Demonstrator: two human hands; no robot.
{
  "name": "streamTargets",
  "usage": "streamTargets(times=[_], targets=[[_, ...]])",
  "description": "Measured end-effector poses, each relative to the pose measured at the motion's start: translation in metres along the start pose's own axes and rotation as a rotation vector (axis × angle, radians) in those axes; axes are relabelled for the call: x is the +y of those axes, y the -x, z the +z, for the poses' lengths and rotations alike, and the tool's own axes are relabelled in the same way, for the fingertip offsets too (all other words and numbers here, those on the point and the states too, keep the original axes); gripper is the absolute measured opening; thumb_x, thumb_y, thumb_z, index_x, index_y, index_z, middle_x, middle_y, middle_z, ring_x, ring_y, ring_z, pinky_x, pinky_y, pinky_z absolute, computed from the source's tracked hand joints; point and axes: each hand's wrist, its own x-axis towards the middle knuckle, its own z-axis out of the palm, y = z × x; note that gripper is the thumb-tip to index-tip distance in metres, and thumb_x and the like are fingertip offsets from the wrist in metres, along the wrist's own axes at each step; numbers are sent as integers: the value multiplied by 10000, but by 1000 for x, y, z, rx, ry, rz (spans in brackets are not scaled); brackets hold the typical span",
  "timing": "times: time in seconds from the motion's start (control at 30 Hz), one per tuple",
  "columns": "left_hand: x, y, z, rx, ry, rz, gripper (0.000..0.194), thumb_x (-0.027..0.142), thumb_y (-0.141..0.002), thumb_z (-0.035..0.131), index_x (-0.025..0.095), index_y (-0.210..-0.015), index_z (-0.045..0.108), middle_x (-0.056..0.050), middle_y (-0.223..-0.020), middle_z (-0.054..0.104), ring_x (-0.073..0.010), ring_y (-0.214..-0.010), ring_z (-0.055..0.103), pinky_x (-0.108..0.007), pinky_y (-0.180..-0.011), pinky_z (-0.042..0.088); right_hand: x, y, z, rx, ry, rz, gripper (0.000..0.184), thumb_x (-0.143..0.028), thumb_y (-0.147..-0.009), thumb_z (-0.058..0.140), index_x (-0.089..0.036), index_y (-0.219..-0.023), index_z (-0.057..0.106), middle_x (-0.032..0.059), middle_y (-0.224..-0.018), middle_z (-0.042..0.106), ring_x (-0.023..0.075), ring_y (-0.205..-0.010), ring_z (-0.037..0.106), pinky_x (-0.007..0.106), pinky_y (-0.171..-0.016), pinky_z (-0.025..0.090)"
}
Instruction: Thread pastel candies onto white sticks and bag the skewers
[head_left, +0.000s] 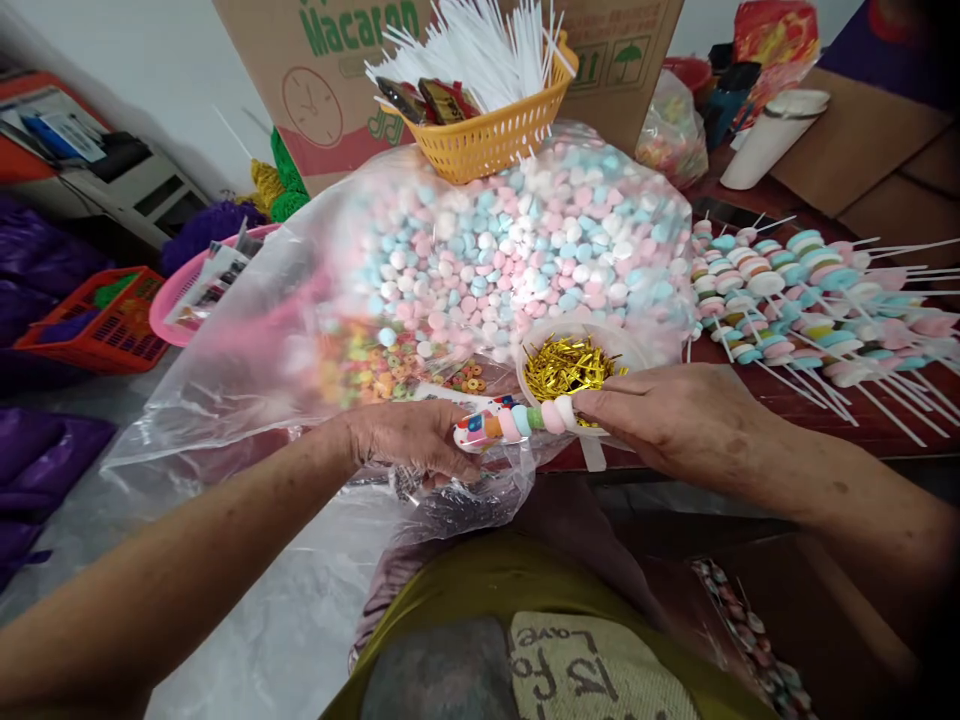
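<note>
My left hand [409, 438] pinches the decorated end of a candy skewer [517, 420], a white stick threaded with pink, blue and green sweets. The other end of that skewer is gripped by my right hand [671, 420], fingers closed around the last pink sweet. Just behind both hands stands a clear cup of gold twist ties [570, 365]. A big clear plastic bag of pink, blue and white candies [517, 240] lies beyond, with coloured ring candies [375, 365] at its left.
Finished candy skewers [817, 300] lie in a pile on the dark table at the right. A yellow basket of white sticks [487, 130] sits behind the bag, before a cardboard box [337, 60]. A pink tub [187, 290] and red basket [97, 320] stand left.
</note>
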Motion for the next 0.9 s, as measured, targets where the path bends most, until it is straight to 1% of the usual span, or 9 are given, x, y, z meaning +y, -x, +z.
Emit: streamTargets(times=[0.1, 0.17, 0.23, 0.33, 0.43, 0.6, 0.73, 0.8, 0.9], targets=[[5, -2, 8, 125, -140, 34, 204, 291, -720, 662, 177, -881, 611, 34, -750, 605, -101, -683, 527, -208, -657, 426, -1, -3, -7, -19, 120, -46, 197, -76, -762, 477, -210, -815, 613, -21, -606, 580, 120, -504, 434, 288, -504, 136], [11, -2, 11, 195, -310, -10, 216, 271, -696, 671, 174, -882, 624, 27, -781, 618, -117, -733, 530, -211, -682, 419, -1, -6, -13, -54, 156, -76, 195, -81, -751, 503, -219, -830, 616, -25, -615, 581, 119, -505, 426, 288, -512, 144], [15, -3, 13, 235, -383, -35, 257, 244, -670, 679, 172, -909, 616, 20, -793, 617, -128, -740, 532, -219, -675, 419, -1, -10, -20, -61, 184, -105, 177, -91, -749, 520, -217, -828, 617, -19, -627, 585, 128, -514, 436, 294, -520, 153], [12, -7, 16, 177, -183, -1, 335, 223, -665, 681, 189, -979, 571, 19, -781, 596, -122, -682, 544, -230, -636, 436, -5, -20, -25, -36, 215, -167, 160, -92, -745, 527, -206, -814, 616, -11, -618, 577, 141, -528, 453, 307, -527, 156], [6, -13, 18, 77, -17, -11, 255, 239, -660, 689, 172, -868, 559, 37, -679, 535, -97, -573, 511, -224, -565, 430, -12, -30, -20, -28, 208, -228, 180, -62, -739, 517, -193, -821, 609, -11, -619, 576, 136, -539, 457, 309, -532, 163], [9, -15, 18, 126, -44, -14, 232, 264, -659, 700, 163, -780, 530, 38, -650, 517, -96, -563, 491, -224, -545, 407, -12, -39, -17, -79, 196, -207, 169, -61, -763, 528, -187, -844, 608, 5, -663, 597, 145, -591, 482, 299, -547, 200], [14, -8, 14, 186, -103, 87, 235, 272, -654, 719, 173, -768, 538, 48, -675, 515, -92, -628, 483, -224, -616, 402, 4, -29, -26, -86, 112, -147, 128, -87, -799, 499, -184, -760, 573, 15, -682, 574, 137, -591, 464, 286, -544, 243], [15, -7, 13, 182, -109, 107, 256, 282, -643, 734, 177, -767, 536, 54, -671, 513, -91, -627, 482, -221, -612, 398, 9, -24, -28, -48, 31, -194, 137, -113, -834, 463, -183, -762, 558, 16, -704, 559, 130, -607, 458, 276, -551, 273], [16, -11, 15, 140, -70, 27, 291, 331, -642, 735, 178, -764, 519, 49, -626, 517, -93, -553, 491, -224, -538, 397, 4, -26, -24, 61, -3, -280, 151, -134, -866, 435, -176, -802, 566, 25, -722, 561, 141, -638, 460, 283, -580, 301]])
